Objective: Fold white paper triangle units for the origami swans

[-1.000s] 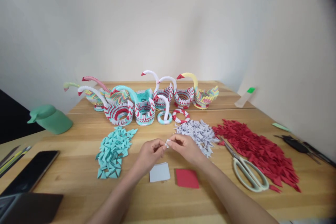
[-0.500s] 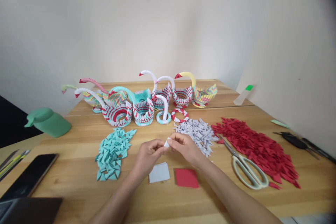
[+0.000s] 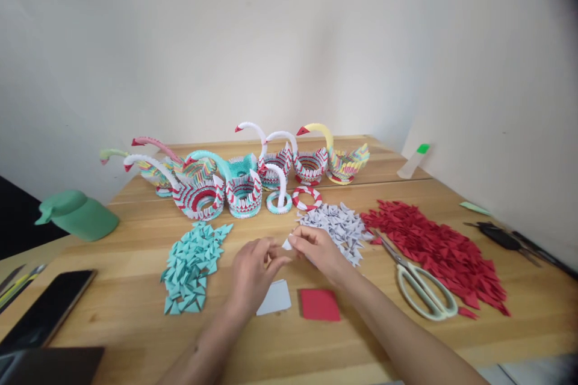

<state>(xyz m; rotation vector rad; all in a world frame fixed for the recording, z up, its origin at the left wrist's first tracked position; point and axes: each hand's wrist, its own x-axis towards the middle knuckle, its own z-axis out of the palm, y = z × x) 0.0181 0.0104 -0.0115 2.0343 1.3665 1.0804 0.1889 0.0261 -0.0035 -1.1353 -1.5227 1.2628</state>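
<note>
A small folded piece of white paper [image 3: 287,244] is pinched between the thumb and fingers of my right hand [image 3: 318,249]. My left hand [image 3: 255,271] is just left of it, thumb and fingers apart, with the fingertips close to the paper; whether they touch it I cannot tell. Below the hands lie a stack of white paper rectangles [image 3: 276,299] and a stack of red paper rectangles [image 3: 320,304]. Folded triangular pieces form three heaps: a teal heap [image 3: 194,267] to the left, a white heap [image 3: 338,227] behind my right hand, and a red heap [image 3: 442,252] to the right.
Several folded-paper swans [image 3: 198,198] stand at the back, near a red-and-white paper ring [image 3: 307,198]. Scissors [image 3: 427,292] lie by the red heap. A glue bottle [image 3: 413,162] is back right. On the left are a green jug-like object [image 3: 81,216] and a phone [image 3: 49,307].
My left thumb and fingers have spread apart from their pinch on the white paper piece. My right hand keeps its hold. The whole view has shifted slightly.
</note>
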